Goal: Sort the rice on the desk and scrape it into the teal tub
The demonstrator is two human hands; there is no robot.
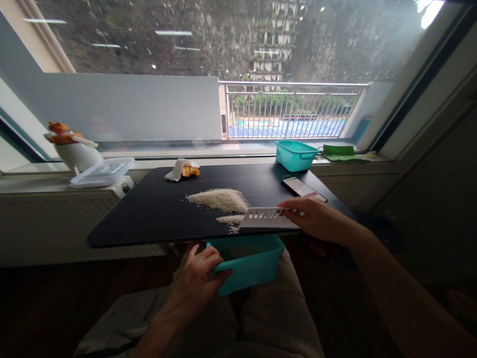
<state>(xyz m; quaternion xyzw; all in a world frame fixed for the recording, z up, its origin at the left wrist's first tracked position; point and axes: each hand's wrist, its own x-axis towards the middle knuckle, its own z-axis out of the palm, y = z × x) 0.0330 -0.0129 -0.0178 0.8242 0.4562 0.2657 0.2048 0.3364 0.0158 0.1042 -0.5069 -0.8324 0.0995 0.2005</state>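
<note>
A heap of white rice-like grains (219, 199) lies on the dark table (149, 214), with a smaller spill of them near the front edge. My right hand (316, 216) grips a white slotted plastic strip (264, 219) at its right end. The strip's left end touches the grains. Below the table's front edge, my left hand (203, 268) holds a teal plastic basket (249, 271) by its left rim. The basket is over my lap, and its inside is dim, so I cannot tell what lies at its bottom.
Near the back right corner stands a second teal basket (296, 156), with a phone (303, 188) in front. A crumpled tissue and orange peel-like piece (190, 171) lie at the back left. On the sill are a clear plastic lid (104, 172), a white pot (76, 154) and something green (339, 152).
</note>
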